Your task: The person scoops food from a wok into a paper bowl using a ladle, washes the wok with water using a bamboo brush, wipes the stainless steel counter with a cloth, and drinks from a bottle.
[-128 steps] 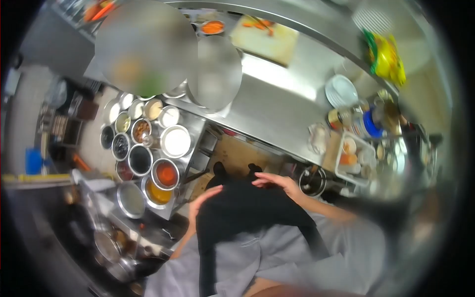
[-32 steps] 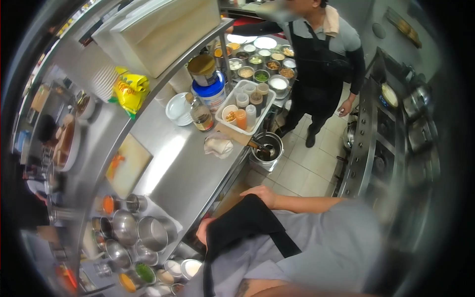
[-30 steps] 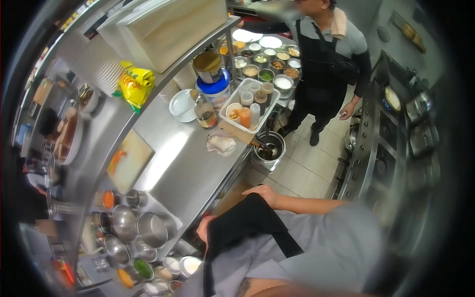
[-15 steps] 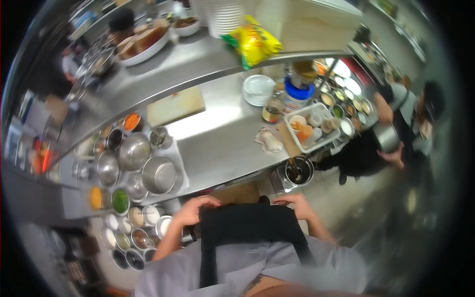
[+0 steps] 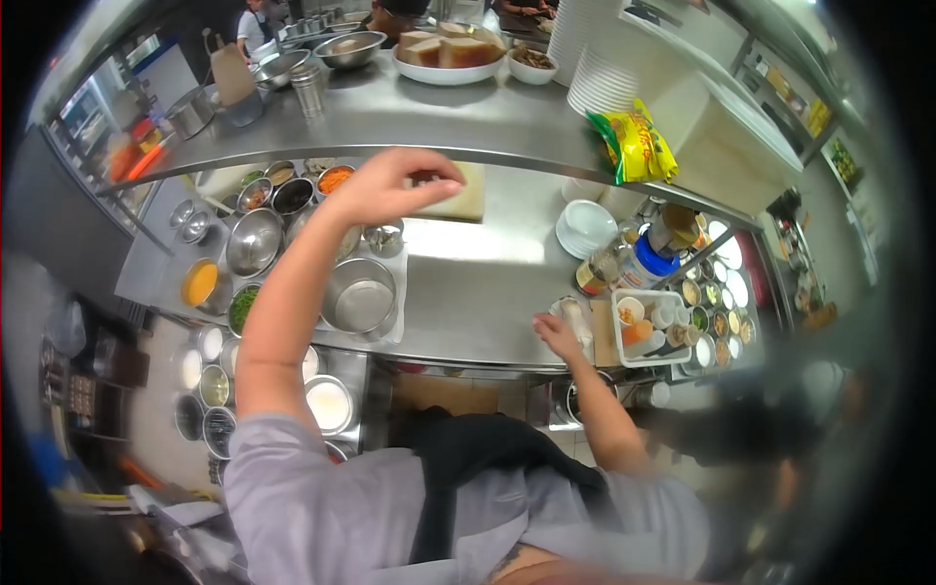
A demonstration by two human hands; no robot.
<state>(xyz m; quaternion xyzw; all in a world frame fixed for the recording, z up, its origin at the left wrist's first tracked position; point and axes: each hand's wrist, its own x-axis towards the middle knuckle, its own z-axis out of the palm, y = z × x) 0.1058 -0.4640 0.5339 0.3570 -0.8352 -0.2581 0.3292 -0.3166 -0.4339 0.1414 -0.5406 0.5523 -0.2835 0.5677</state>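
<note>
My left hand (image 5: 402, 185) is raised over the back of the steel counter, its fingers loosely curved and apart from the thumb, with nothing seen in them. Behind it, partly hidden, is a pale cutting board (image 5: 468, 195). A steel pot (image 5: 359, 295) and a bowl of shredded carrot (image 5: 334, 179) are near that forearm. My right hand (image 5: 558, 336) hangs over the counter's front edge, fingers a little bent and apart, holding nothing I can see. Just beside it is a crumpled white cloth (image 5: 577, 322); whether they touch I cannot tell.
A steel shelf (image 5: 390, 127) runs above the counter, with a plate of bread blocks (image 5: 453, 54) and a yellow packet (image 5: 639, 146). On the right are stacked white plates (image 5: 588, 226) and a bin of bottles (image 5: 653, 331). A co-worker's blurred dark clothing (image 5: 721, 424) is at right.
Both my hands have left my apron's waist. The left has risen to the back of the counter; the right has moved forward to the cloth. The view has shifted too.
</note>
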